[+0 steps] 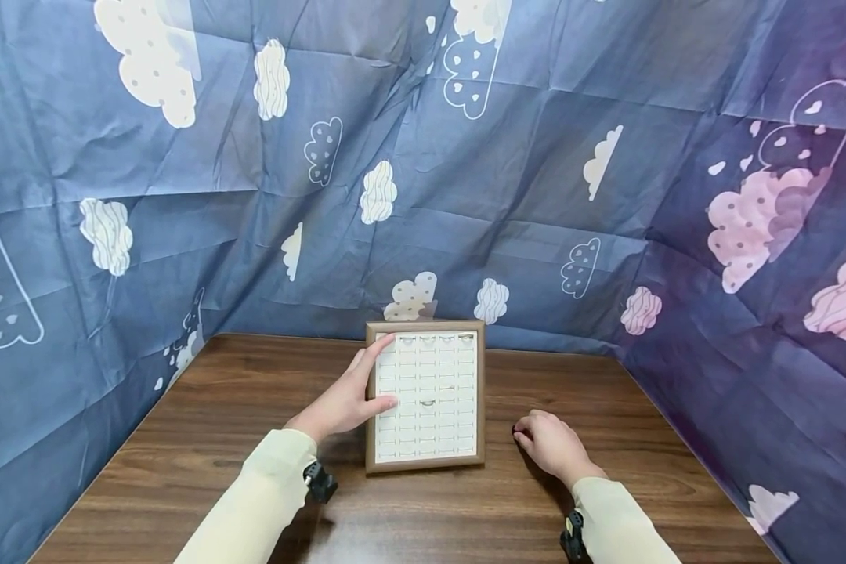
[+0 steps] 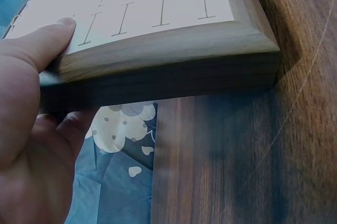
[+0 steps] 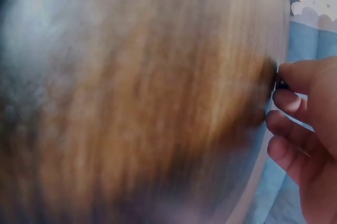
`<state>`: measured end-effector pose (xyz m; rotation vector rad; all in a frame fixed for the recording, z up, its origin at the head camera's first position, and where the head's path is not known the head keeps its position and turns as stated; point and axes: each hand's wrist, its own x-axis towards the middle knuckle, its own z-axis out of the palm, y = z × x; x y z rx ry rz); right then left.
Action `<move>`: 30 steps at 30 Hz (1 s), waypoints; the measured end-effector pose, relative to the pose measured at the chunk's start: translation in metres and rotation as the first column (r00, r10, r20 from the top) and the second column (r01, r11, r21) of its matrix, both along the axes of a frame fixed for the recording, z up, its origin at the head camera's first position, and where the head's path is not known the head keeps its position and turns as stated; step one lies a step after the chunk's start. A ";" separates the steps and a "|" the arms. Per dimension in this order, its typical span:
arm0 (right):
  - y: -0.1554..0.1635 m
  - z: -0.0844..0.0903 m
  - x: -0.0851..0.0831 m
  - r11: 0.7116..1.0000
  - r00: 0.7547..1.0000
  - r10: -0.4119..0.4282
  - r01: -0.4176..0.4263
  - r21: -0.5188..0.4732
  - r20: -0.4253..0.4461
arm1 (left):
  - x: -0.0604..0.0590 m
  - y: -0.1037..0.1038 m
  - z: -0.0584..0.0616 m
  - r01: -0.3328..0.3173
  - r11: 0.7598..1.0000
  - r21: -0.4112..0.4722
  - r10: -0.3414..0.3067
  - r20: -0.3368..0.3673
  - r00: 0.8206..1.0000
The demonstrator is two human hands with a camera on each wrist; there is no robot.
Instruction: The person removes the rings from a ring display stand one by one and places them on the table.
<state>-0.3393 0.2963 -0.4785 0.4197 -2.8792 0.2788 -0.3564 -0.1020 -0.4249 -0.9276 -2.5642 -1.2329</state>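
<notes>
Two hands rest on the desk (image 1: pixel 218 439): the left hand (image 1: pixel 345 399) grips the ring tray (image 1: pixel 426 395) by its left edge, the right hand (image 1: pixel 553 446) pinches something small and dark just beside it.

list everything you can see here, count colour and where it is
ring display tray: one, brown wooden frame with a white slotted insert, on the table at centre
rings: a few, small and metallic, in slots of the tray; the exact count is too small to tell
small dark object: one, dark reddish, on the table at the right hand's fingertips; too small to identify
table: one, dark brown wood grain, fills the lower part of the head view
backdrop cloth: one, blue with white and pink clouds, behind and at both sides of the table
left hand: one, cream sleeve, holds the tray's left edge, thumb on the insert
right hand: one, cream sleeve, right of the tray, fingertips pinching the small dark object
</notes>
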 end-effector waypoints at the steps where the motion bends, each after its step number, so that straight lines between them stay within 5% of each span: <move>1: 0.000 0.001 0.000 1.000 1.000 0.001 -0.001 0.002 0.001 | 0.000 0.000 0.000 0.000 1.000 -0.002 0.000 -0.001 1.000; 11: -0.001 0.001 0.002 0.999 0.999 -0.038 0.038 -0.034 0.005 | -0.001 0.000 -0.001 0.002 1.000 -0.003 -0.002 -0.001 1.000; 16: -0.004 0.003 0.004 0.994 0.990 -0.021 0.005 -0.113 -0.142 | 0.000 -0.001 0.000 0.001 1.000 0.006 -0.001 -0.028 1.000; 22: -0.016 0.010 0.008 0.977 0.929 0.032 -0.107 -0.187 -0.368 | 0.000 0.000 0.000 -0.005 1.000 0.006 0.005 -0.036 0.999; 30: -0.041 0.024 0.017 0.947 0.910 0.066 -0.186 -0.260 -0.410 | 0.000 0.000 -0.001 -0.001 1.000 0.003 0.001 -0.034 0.999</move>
